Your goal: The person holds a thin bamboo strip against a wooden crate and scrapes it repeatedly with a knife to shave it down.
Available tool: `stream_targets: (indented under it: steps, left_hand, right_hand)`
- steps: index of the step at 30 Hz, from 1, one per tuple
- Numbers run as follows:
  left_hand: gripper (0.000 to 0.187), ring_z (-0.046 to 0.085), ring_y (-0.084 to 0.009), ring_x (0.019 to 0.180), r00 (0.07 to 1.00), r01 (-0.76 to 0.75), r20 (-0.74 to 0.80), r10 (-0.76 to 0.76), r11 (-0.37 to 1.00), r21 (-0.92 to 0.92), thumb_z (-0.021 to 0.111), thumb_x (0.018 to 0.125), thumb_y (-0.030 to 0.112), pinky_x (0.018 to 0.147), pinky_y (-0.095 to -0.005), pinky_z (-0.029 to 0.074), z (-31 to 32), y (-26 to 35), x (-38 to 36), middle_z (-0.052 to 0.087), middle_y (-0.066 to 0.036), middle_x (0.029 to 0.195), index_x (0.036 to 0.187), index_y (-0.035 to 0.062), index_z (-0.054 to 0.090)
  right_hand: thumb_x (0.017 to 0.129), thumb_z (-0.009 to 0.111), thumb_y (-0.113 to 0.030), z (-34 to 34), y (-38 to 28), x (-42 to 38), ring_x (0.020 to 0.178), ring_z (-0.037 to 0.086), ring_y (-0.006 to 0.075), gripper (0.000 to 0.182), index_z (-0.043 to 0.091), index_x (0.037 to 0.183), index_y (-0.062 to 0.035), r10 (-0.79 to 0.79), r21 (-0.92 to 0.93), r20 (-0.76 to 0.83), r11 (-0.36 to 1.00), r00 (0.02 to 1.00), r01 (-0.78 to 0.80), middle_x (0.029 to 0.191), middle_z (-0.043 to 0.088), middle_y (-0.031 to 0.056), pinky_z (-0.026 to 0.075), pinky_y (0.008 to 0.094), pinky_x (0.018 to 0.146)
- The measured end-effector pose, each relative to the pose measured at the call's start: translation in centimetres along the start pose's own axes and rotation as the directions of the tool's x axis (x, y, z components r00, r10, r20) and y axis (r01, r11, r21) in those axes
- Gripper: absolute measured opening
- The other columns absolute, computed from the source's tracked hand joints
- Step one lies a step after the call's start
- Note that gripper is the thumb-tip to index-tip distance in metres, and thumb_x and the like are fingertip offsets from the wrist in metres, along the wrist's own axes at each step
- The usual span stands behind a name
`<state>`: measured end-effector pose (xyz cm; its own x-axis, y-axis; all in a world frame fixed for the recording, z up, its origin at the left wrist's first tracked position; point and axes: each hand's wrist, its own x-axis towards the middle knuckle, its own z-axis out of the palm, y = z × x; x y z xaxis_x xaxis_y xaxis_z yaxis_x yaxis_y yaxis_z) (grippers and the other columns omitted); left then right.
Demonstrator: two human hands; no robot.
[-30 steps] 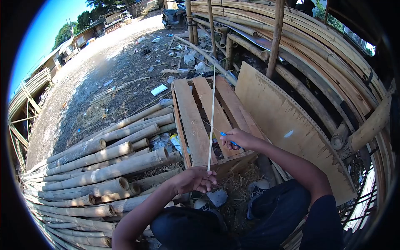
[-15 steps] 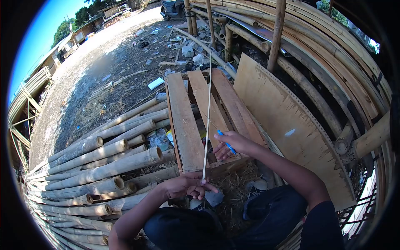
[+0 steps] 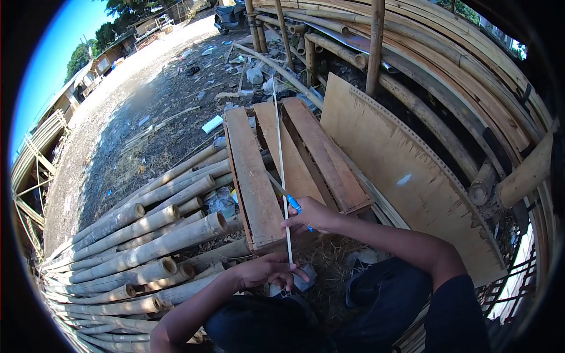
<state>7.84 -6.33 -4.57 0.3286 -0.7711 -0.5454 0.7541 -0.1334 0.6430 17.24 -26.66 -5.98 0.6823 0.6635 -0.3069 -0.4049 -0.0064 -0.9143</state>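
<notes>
A long thin pale strip (image 3: 280, 147) runs away from me over a crate of reddish wooden boards (image 3: 254, 170). Its near end is in the fingers of my left hand (image 3: 268, 272). My right hand (image 3: 313, 216) is closed around a tool with a blue handle (image 3: 293, 204) and a thin shaft pointing up and left. The fingertips of that hand touch the strip just beyond my left hand, at the crate's near edge.
Cut bamboo poles (image 3: 170, 235) are stacked at the left. A plywood sheet (image 3: 406, 170) leans at the right, in front of long bamboo and timber lengths (image 3: 459, 76). Litter lies on the ground beyond the crate.
My right hand has moved left and down to the strip and its fingers have closed in. The blue-handled tool now crosses the strip. The view has shifted slightly.
</notes>
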Motion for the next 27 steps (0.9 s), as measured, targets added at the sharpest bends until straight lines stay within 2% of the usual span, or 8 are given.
stream_targets:
  steps: [7,9,10,12,13,20,22,27]
  left_hand:
    - [0.018,0.064,-0.0125,0.074,0.997,-0.013,-0.071,0.013,1.000,0.006,0.047,0.103,0.019,0.056,-0.0216,0.049,1.0,0.8,-0.3,0.065,-0.013,0.110,0.114,0.0051,0.048]
    - [0.018,0.064,-0.0124,0.074,0.996,-0.020,-0.086,0.020,1.000,-0.008,0.048,0.103,0.019,0.056,-0.0216,0.048,0.8,0.9,-0.1,0.065,-0.013,0.110,0.114,0.0054,0.048]
    - [0.018,0.063,-0.0122,0.073,0.995,-0.044,-0.092,0.043,0.999,-0.009,0.047,0.103,0.020,0.056,-0.0218,0.048,0.6,0.7,0.0,0.065,-0.013,0.108,0.114,0.0058,0.048]
    - [0.017,0.063,-0.0120,0.073,0.992,-0.077,-0.098,0.076,0.997,-0.007,0.047,0.103,0.020,0.055,-0.0219,0.047,0.3,0.9,0.1,0.065,-0.013,0.107,0.113,0.0061,0.048]
    - [0.016,0.061,-0.0115,0.070,0.991,-0.086,-0.100,0.083,0.996,-0.023,0.048,0.103,0.020,0.054,-0.0219,0.046,0.4,1.2,0.1,0.064,-0.011,0.102,0.112,0.0067,0.048]
    - [0.015,0.051,-0.0094,0.061,0.983,-0.162,-0.124,0.139,0.966,-0.201,0.052,0.101,0.022,0.051,-0.0211,0.038,0.5,2.4,-0.7,0.051,-0.002,0.082,0.105,0.0080,0.048]
    - [0.014,0.051,-0.0092,0.061,0.981,-0.179,-0.112,0.158,0.959,-0.218,0.052,0.101,0.022,0.050,-0.0211,0.038,0.2,2.3,-1.0,0.051,-0.002,0.082,0.104,0.0082,0.048]
    - [0.014,0.050,-0.0081,0.061,0.979,-0.193,-0.106,0.175,0.962,-0.195,0.053,0.100,0.022,0.049,-0.0213,0.035,0.0,1.8,-0.8,0.049,-0.001,0.081,0.099,0.0095,0.048]
  right_hand:
    - [0.091,0.069,-0.014,-0.7,-2.5,0.0,0.084,0.073,0.0278,0.028,0.043,0.082,-0.0054,0.081,-0.157,0.064,0.985,0.995,-0.070,0.079,0.065,0.0131,0.062,0.0358,0.069]
    - [0.097,0.059,-0.029,0.0,-5.9,-1.5,0.072,0.071,0.0195,0.032,0.050,0.084,-0.0022,0.169,-0.582,-0.195,0.773,0.966,-0.253,0.074,0.062,0.0090,0.059,0.0294,0.060]
    - [0.097,0.059,-0.029,-0.5,-5.6,-1.5,0.072,0.071,0.0195,0.032,0.050,0.084,-0.0022,0.180,-0.579,-0.188,0.774,0.966,-0.257,0.074,0.062,0.0090,0.059,0.0294,0.060]
    - [0.101,0.048,-0.042,-2.3,-5.3,-2.0,0.059,0.062,0.0116,0.043,0.055,0.086,-0.0015,0.034,-0.605,-0.110,0.791,0.993,-0.094,0.071,0.060,0.0051,0.052,0.0250,0.054]
    - [0.101,0.046,-0.044,-2.6,-4.5,-2.3,0.052,0.049,0.0084,0.046,0.055,0.082,-0.0031,-0.037,-0.600,-0.057,0.800,0.998,-0.004,0.069,0.057,0.0017,0.043,0.0256,0.050]
    - [0.102,0.044,-0.046,0.5,-1.8,-2.7,0.057,0.046,0.0120,0.052,0.056,0.080,-0.0004,-0.068,-0.612,0.135,0.779,0.989,0.137,0.063,0.054,0.0033,0.038,0.0350,0.056]
    - [0.102,0.043,-0.047,2.1,-2.0,-3.5,0.058,0.047,0.0152,0.056,0.058,0.084,0.0044,-0.226,-0.615,0.176,0.735,0.958,0.287,0.060,0.051,0.0089,0.040,0.0374,0.059]
    - [0.103,0.042,-0.046,1.1,-2.2,-2.3,0.058,0.047,0.0168,0.057,0.060,0.087,0.0057,-0.149,-0.684,0.177,0.692,0.973,0.230,0.060,0.051,0.0111,0.041,0.0364,0.060]
